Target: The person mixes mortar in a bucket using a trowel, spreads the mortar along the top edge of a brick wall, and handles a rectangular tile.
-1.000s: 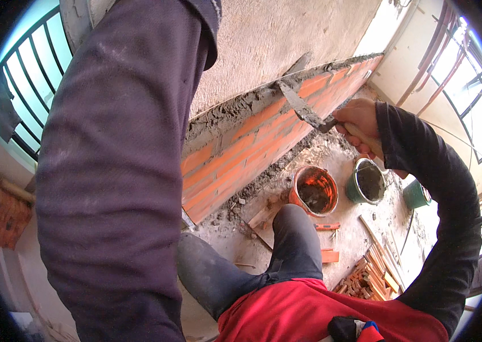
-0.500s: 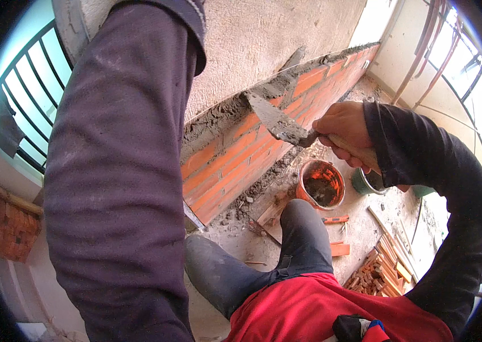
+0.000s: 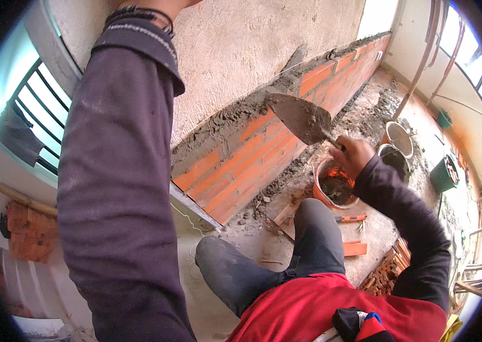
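My right hand [image 3: 356, 156] is closed around the handle of a mortar-smeared trowel [image 3: 303, 118]. The trowel's broad blade points left, its tip by the wet grey mortar [image 3: 224, 128] along the top of a low orange brick wall [image 3: 252, 162]. My left arm stretches up across the view, and only the wrist and a bit of my left hand [image 3: 167, 5] show at the upper edge; its fingers are out of the picture. Just below my right hand stands an orange bucket [image 3: 320, 192] with grey mortar inside.
A rough plastered wall [image 3: 235, 57] rises behind the bricks. Farther right stand a pale bucket [image 3: 399, 137], a dark mortar-filled bucket [image 3: 395, 162] and a green bucket [image 3: 443, 175]. An orange-handled tool [image 3: 351, 218], a loose brick [image 3: 355, 248] and a brick pile [image 3: 386, 268] lie near my knees.
My right hand has moved lower, and the trowel has turned so its blade face shows more fully. The left wrist has come into view at the top. The view has shifted, showing more buckets.
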`<state>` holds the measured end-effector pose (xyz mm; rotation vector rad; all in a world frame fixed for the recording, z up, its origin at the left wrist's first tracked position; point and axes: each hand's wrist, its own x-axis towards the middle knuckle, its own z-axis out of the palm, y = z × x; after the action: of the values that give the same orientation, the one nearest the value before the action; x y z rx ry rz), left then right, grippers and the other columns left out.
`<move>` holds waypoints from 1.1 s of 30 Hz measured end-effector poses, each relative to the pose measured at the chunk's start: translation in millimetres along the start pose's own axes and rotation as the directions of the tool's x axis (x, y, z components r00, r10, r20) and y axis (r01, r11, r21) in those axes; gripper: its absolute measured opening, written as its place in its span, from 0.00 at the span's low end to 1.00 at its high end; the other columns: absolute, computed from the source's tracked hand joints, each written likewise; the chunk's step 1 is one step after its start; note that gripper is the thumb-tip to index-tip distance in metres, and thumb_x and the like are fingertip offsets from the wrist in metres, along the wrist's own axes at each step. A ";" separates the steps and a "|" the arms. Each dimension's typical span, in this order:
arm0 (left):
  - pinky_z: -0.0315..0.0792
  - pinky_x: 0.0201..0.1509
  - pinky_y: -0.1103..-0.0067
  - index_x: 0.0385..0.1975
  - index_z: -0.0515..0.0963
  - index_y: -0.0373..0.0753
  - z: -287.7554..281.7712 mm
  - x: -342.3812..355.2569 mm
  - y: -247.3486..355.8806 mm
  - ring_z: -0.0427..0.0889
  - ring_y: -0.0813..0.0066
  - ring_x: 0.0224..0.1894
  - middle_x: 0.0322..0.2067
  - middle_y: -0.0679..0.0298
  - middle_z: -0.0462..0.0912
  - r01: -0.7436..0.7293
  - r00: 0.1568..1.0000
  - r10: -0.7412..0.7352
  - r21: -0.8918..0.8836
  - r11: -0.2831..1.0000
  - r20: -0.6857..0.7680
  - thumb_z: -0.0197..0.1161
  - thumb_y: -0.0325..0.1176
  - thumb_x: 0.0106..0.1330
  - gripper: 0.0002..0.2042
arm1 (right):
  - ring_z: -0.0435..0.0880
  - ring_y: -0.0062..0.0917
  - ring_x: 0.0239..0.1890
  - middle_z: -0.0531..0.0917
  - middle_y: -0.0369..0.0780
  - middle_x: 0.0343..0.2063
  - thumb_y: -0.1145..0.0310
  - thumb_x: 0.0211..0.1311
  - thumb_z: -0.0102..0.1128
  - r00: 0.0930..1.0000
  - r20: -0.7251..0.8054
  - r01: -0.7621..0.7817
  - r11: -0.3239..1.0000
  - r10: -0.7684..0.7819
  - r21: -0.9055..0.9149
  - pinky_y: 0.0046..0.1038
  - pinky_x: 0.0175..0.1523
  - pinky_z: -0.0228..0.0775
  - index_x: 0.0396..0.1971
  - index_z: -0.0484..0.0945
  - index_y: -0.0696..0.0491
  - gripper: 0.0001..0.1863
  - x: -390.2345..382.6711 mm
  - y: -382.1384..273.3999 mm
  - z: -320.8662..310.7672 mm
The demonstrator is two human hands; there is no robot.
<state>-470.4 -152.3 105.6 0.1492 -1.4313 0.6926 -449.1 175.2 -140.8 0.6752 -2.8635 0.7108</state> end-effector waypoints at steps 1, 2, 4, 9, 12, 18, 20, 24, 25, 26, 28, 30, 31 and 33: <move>0.35 0.73 0.51 0.61 0.63 0.37 3.9 1.7 -1.8 0.45 0.45 0.71 0.67 0.44 0.52 -0.013 1.000 0.013 0.007 1.000 -0.020 0.64 0.50 0.53 0.37 | 0.79 0.45 0.22 0.77 0.50 0.17 0.66 0.59 0.61 0.996 -0.085 0.040 0.998 -0.036 0.043 0.39 0.30 0.70 0.31 0.77 0.57 0.10 -2.7 10.1 22.3; 0.35 0.73 0.51 0.60 0.63 0.37 7.8 2.0 -4.8 0.45 0.45 0.71 0.67 0.44 0.52 -0.025 0.999 0.025 0.016 1.000 -0.039 0.64 0.49 0.52 0.37 | 0.79 0.45 0.22 0.76 0.49 0.17 0.66 0.59 0.60 0.983 -0.174 0.080 0.994 -0.065 0.081 0.39 0.30 0.70 0.31 0.76 0.57 0.09 -4.3 16.1 43.0; 0.37 0.73 0.51 0.58 0.63 0.37 10.3 -4.5 -3.1 0.45 0.45 0.71 0.67 0.44 0.53 -0.040 0.999 0.042 0.066 0.997 -0.025 0.66 0.47 0.50 0.36 | 0.79 0.44 0.23 0.76 0.48 0.17 0.67 0.59 0.60 0.959 -0.249 0.164 0.982 -0.135 0.098 0.39 0.29 0.70 0.29 0.75 0.56 0.08 -3.8 9.3 64.6; 0.39 0.72 0.52 0.58 0.62 0.40 -0.2 -3.3 -2.8 0.46 0.47 0.71 0.67 0.46 0.52 -0.092 0.996 0.091 0.190 0.977 0.016 0.68 0.44 0.48 0.36 | 0.80 0.44 0.23 0.77 0.46 0.18 0.60 0.63 0.57 0.943 -0.280 0.195 0.980 -0.181 0.025 0.41 0.27 0.71 0.29 0.71 0.51 0.11 24.3 28.7 115.4; 0.45 0.69 0.52 0.59 0.65 0.46 -1.7 2.0 -3.2 0.54 0.49 0.68 0.64 0.50 0.60 -0.155 0.987 0.158 0.130 0.979 -0.020 0.63 0.56 0.51 0.36 | 0.78 0.46 0.21 0.76 0.47 0.15 0.59 0.63 0.56 0.926 -0.352 0.173 0.982 -0.137 0.074 0.43 0.26 0.69 0.29 0.71 0.50 0.11 42.7 51.8 111.4; 0.47 0.66 0.49 0.61 0.64 0.55 10.9 1.7 -11.7 0.56 0.48 0.66 0.63 0.52 0.62 -0.242 0.967 0.236 -0.058 0.969 -0.096 0.57 0.69 0.54 0.37 | 0.78 0.50 0.23 0.74 0.52 0.16 0.61 0.64 0.54 0.944 -0.329 0.105 0.971 -0.030 0.214 0.45 0.29 0.67 0.27 0.73 0.56 0.13 72.9 94.0 91.5; 0.47 0.66 0.50 0.62 0.64 0.56 7.7 0.5 -11.3 0.56 0.47 0.66 0.63 0.53 0.61 -0.239 0.969 0.236 -0.031 0.970 -0.072 0.56 0.69 0.54 0.37 | 0.78 0.49 0.23 0.74 0.51 0.16 0.61 0.65 0.53 0.965 -0.263 0.092 0.955 -0.015 0.283 0.44 0.29 0.67 0.29 0.74 0.57 0.13 80.2 101.2 88.0; 0.46 0.67 0.49 0.62 0.63 0.56 5.1 3.8 -8.6 0.55 0.46 0.67 0.64 0.52 0.60 -0.269 0.959 0.258 -0.090 0.959 -0.114 0.56 0.70 0.54 0.38 | 0.78 0.47 0.21 0.73 0.51 0.16 0.61 0.66 0.52 0.969 -0.248 0.123 0.907 -0.021 0.404 0.42 0.29 0.67 0.33 0.77 0.59 0.15 92.1 121.9 92.9; 0.46 0.67 0.49 0.62 0.63 0.56 5.6 3.5 -8.3 0.55 0.46 0.67 0.64 0.52 0.60 -0.262 0.962 0.252 -0.084 0.962 -0.107 0.56 0.70 0.54 0.38 | 0.77 0.39 0.19 0.72 0.47 0.13 0.60 0.68 0.50 0.971 -0.237 0.096 0.893 0.012 0.440 0.39 0.28 0.66 0.34 0.77 0.60 0.16 97.1 131.0 101.7; 0.46 0.67 0.49 0.62 0.63 0.55 6.1 2.7 -7.8 0.55 0.46 0.67 0.64 0.52 0.60 -0.254 0.964 0.245 -0.078 0.964 -0.101 0.57 0.70 0.54 0.38 | 0.76 0.36 0.18 0.71 0.45 0.13 0.60 0.68 0.50 0.983 -0.169 0.029 0.852 0.070 0.523 0.38 0.27 0.65 0.33 0.77 0.60 0.17 99.0 137.9 106.3; 0.46 0.67 0.49 0.62 0.63 0.55 5.6 1.5 -5.8 0.55 0.46 0.67 0.64 0.52 0.60 -0.237 0.969 0.232 -0.057 0.970 -0.084 0.56 0.70 0.54 0.38 | 0.74 0.31 0.18 0.69 0.42 0.12 0.60 0.68 0.49 0.986 -0.017 -0.115 0.743 0.168 0.660 0.36 0.26 0.64 0.31 0.76 0.61 0.17 100.2 143.6 109.1; 0.46 0.68 0.50 0.62 0.63 0.55 4.7 -1.3 -2.3 0.54 0.46 0.68 0.64 0.52 0.60 -0.221 0.974 0.219 -0.030 0.975 -0.060 0.56 0.70 0.54 0.38 | 0.70 0.23 0.14 0.69 0.36 0.11 0.59 0.70 0.47 0.972 0.024 -0.181 0.678 0.234 0.712 0.31 0.21 0.61 0.26 0.73 0.60 0.19 88.0 140.3 110.5; 0.45 0.68 0.50 0.62 0.63 0.55 4.7 -1.0 -2.3 0.54 0.46 0.68 0.65 0.53 0.60 -0.223 0.973 0.221 -0.032 0.974 -0.059 0.56 0.70 0.54 0.38 | 0.69 0.22 0.13 0.69 0.35 0.11 0.58 0.70 0.47 0.957 0.077 -0.238 0.606 0.280 0.759 0.30 0.19 0.61 0.25 0.72 0.60 0.20 79.5 131.9 111.3; 0.45 0.68 0.50 0.62 0.63 0.56 5.2 2.7 -5.0 0.54 0.47 0.68 0.65 0.53 0.60 -0.230 0.972 0.227 -0.032 0.973 -0.063 0.56 0.70 0.54 0.38 | 0.67 0.20 0.09 0.69 0.33 0.11 0.57 0.71 0.45 0.931 0.159 -0.297 0.430 0.328 0.852 0.26 0.13 0.58 0.23 0.71 0.56 0.20 61.5 116.8 118.0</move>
<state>-472.3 -158.0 110.5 -0.0682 -1.4174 0.8495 -556.9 188.0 -280.7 0.1296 -2.4097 2.2883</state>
